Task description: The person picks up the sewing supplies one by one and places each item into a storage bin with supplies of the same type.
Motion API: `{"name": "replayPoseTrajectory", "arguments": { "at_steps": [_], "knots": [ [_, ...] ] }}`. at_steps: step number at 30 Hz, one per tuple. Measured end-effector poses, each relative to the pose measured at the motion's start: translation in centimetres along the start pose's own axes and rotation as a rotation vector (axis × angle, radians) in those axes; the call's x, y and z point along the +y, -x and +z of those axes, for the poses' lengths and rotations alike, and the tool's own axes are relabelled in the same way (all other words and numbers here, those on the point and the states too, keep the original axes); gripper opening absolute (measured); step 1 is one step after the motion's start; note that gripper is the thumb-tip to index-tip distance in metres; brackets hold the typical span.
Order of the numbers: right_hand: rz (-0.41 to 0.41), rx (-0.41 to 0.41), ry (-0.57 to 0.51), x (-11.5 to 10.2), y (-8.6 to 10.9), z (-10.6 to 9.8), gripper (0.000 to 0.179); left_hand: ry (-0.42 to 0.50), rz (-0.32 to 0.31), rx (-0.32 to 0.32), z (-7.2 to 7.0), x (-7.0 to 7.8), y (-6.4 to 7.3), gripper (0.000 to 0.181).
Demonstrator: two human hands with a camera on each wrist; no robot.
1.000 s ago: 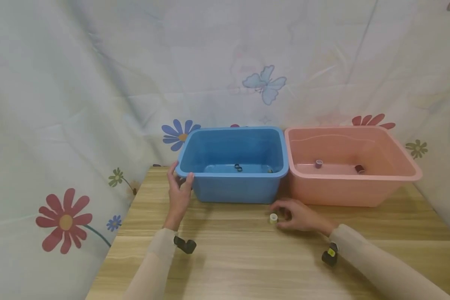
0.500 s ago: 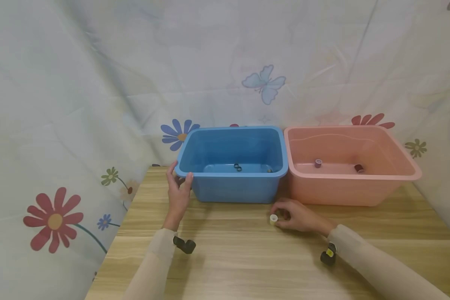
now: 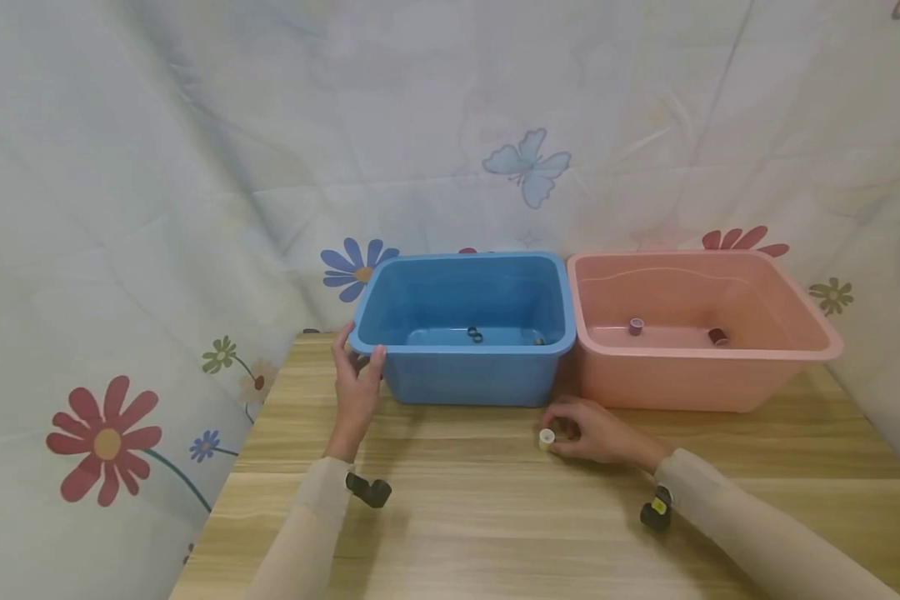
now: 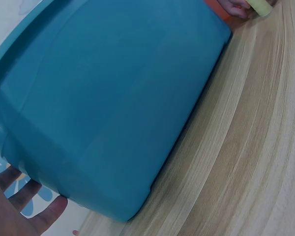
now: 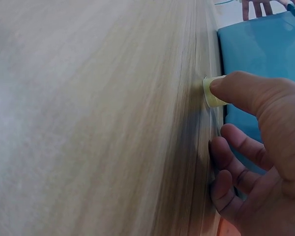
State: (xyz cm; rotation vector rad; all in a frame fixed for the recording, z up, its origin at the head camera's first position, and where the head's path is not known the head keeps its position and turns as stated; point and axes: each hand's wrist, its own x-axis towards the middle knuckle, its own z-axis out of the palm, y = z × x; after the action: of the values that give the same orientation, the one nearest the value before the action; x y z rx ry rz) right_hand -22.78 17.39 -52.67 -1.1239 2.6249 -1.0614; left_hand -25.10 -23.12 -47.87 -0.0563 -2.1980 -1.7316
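A small pale-yellow thread spool (image 3: 547, 441) with a white rim stands on the wooden table in front of the two bins. My right hand (image 3: 598, 432) pinches it between thumb and forefinger; the right wrist view has the thumb over the yellow spool (image 5: 215, 98) and the other fingers loosely bent beside it. At the near left corner of the blue bin (image 3: 468, 375), my left hand (image 3: 356, 402) holds the rim, thumb on the front and fingers along the side. Those fingers lie against the blue wall (image 4: 98, 108) in the left wrist view.
A pink bin (image 3: 708, 383) sits directly right of the blue one, with a purple spool (image 3: 636, 327) and a dark red spool (image 3: 717, 337) inside. Two small dark rings (image 3: 476, 335) and a tiny item (image 3: 539, 342) lie in the blue bin. A flowered curtain hangs behind.
My right fingers have closed in on the yellow spool, which has barely moved. The left hand keeps its place on the blue bin.
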Motion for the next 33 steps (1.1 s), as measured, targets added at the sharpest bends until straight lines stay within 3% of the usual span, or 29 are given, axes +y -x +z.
{"name": "replayPoseTrajectory", "arguments": {
  "at_steps": [8,15,33],
  "knots": [
    [-0.019,0.011,0.010,-0.1,0.0,-0.1,0.024,-0.002,0.015,0.015,0.1,0.1,0.2,0.066],
    [-0.050,0.043,-0.013,-0.3,0.1,-0.5,0.026,0.010,-0.034,-0.012,0.0,3.7,1.3,0.071],
    [-0.092,0.077,-0.004,-2.4,-0.1,-2.1,0.032,0.018,-0.028,-0.008,0.0,3.7,1.5,0.070]
  ]
}}
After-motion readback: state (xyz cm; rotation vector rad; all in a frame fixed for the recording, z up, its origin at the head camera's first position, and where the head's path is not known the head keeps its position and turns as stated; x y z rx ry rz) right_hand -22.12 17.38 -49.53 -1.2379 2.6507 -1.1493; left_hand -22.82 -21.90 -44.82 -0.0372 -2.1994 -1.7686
